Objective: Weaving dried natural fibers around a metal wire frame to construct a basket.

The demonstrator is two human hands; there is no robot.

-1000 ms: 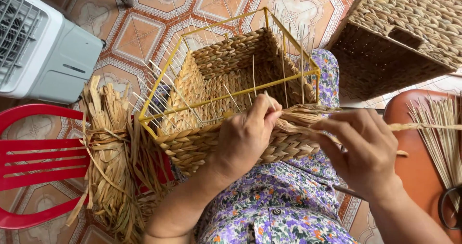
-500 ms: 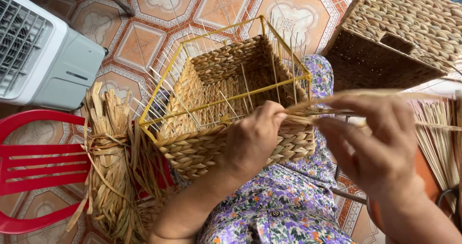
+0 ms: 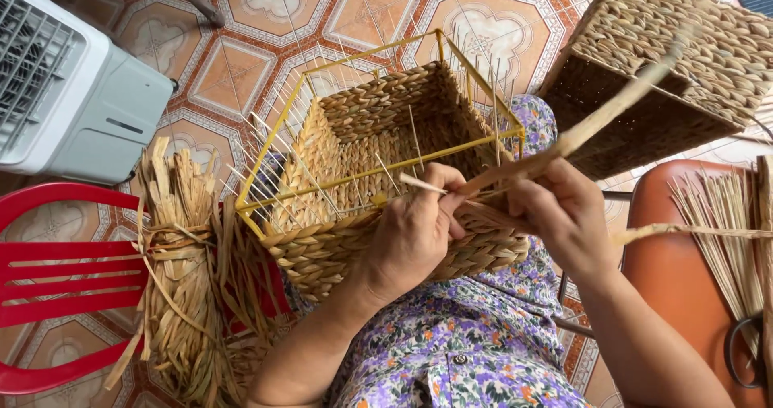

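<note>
- Two bare hands are at work on a half-woven basket (image 3: pixel 378 183) that rests on the person's lap, over a floral purple garment (image 3: pixel 475 352).
- Left hand (image 3: pixel 415 231): pressed against the near wall of the basket, fingers curled around a thin pale stick (image 3: pixel 420 184) and the woven edge; grasping, not released.
- Right hand (image 3: pixel 564 211): just right of the left hand, fingers pinched on a flat straw strand (image 3: pixel 600 118) that runs up and away to the far right; the strand's far end is blurred.
- Basket: its woven sides sit inside a yellow wire frame (image 3: pixel 366 54), with many thin upright sticks standing above the weave; the opening tips toward the camera.
- Left of the basket: a tied bundle of dry straw (image 3: pixel 189 271) lying across a red plastic chair (image 3: pixel 56 287).
- Far left: a white and grey fan unit (image 3: pixel 76 94) on the patterned tile floor (image 3: pixel 266 6).
- Far right: a finished woven basket (image 3: pixel 668 62), lying tilted.
- Near right: an orange-brown seat (image 3: pixel 672 271) carrying loose thin sticks (image 3: pixel 725 215).
</note>
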